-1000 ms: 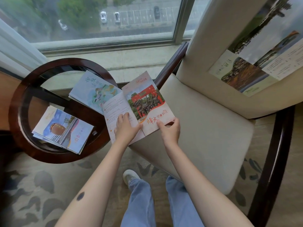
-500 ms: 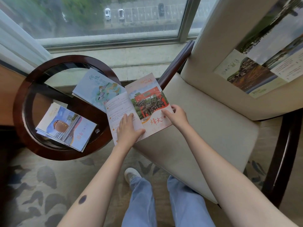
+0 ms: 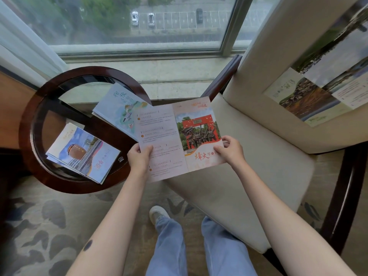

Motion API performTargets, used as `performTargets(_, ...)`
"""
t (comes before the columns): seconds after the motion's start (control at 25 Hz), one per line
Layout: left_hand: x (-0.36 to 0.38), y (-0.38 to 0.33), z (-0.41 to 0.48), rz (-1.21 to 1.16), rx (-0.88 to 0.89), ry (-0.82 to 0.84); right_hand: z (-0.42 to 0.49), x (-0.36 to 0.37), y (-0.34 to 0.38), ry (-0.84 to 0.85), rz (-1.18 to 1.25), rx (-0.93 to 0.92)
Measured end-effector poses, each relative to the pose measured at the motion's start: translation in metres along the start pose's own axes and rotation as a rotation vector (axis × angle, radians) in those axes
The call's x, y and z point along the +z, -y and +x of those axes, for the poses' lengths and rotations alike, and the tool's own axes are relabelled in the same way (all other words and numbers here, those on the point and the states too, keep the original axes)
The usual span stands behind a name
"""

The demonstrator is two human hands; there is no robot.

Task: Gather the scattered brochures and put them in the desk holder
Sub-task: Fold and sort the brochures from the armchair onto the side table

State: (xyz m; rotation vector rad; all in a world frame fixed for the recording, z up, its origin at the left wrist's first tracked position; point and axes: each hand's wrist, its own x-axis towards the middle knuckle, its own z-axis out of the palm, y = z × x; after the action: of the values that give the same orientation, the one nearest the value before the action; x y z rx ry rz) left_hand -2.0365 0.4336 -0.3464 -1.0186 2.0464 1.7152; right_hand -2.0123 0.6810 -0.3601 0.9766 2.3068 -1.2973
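An unfolded pink and red brochure (image 3: 177, 136) is held up over the chair's front left corner. My left hand (image 3: 139, 158) pinches its lower left edge and my right hand (image 3: 232, 149) grips its lower right edge. A pale blue brochure (image 3: 117, 108) lies on the round table's right rim, partly under the open one. A small stack of brochures with a brown jar picture (image 3: 83, 154) rests on the table's glass. Another landscape brochure (image 3: 322, 86) leans against the chair's backrest. No desk holder is in view.
The round dark wooden table (image 3: 39, 92) with a glass top stands at left. A cream chair seat (image 3: 266, 156) with dark wooden arms fills the right. A window sill runs along the back, a curtain hangs at far left, and patterned carpet and my legs are below.
The open brochure has come up off the chair seat. My left hand went from pressing flat on it to pinching its edge; my right hand shifted to the right edge.
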Motion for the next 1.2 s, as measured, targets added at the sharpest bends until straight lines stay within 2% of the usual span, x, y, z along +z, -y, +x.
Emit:
performTargets(0.08, -0.003, -0.009, 0.000, -0.130, 0.109, 0.046, -0.003, 0.000, 0.004, -0.011, 0.157, -0.035)
performTargets(0.2, -0.013, -0.023, 0.003, -0.354, 0.220, 0.212, -0.003, -0.006, 0.014, 0.032, 0.419, -0.057)
performTargets(0.44, -0.025, -0.029, 0.000, -0.393, 0.291, 0.362, -0.003, -0.009, 0.036, -0.030, 0.442, -0.253)
performTargets(0.88, -0.033, -0.032, 0.003, -0.380, 0.310, 0.269, -0.005, -0.004, 0.052, -0.043, 0.475, -0.317)
performTargets(1.04, -0.031, -0.033, 0.000, -0.246, 0.426, 0.164, -0.012, -0.004, 0.051, -0.088, 0.598, -0.362)
performTargets(1.12, -0.028, -0.040, -0.001, -0.151, 0.501, 0.121, -0.013, -0.004, 0.053, -0.058, 0.634, -0.384)
performTargets(1.2, -0.025, -0.052, 0.000, -0.150, 0.558, 0.064, -0.013, -0.006, 0.056, -0.017, 0.679, -0.418)
